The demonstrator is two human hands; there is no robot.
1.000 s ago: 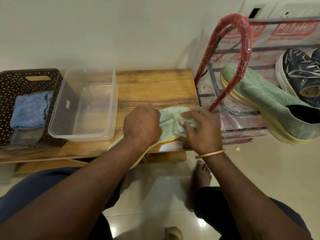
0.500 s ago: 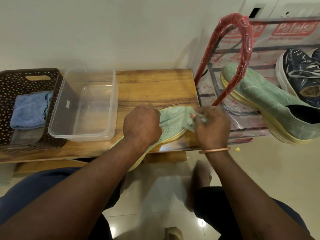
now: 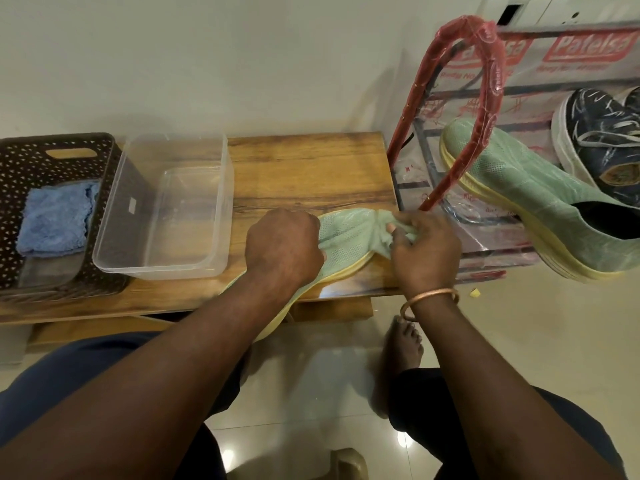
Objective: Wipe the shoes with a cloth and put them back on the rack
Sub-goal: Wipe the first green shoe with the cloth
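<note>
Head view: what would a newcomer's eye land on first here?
At centre, the left hand grips a pale green shoe lying on the wooden table, while the right hand pinches a green cloth bunched at its toe. To the right, the shoe rack with its red-wrapped frame holds the second green shoe and a dark blue shoe. Far left, a blue cloth lies in a brown basket.

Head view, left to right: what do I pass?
Brown basket, clear tub, left hand, held green shoe, right hand with green cloth, green shoe on rack, dark blue shoe.
</note>
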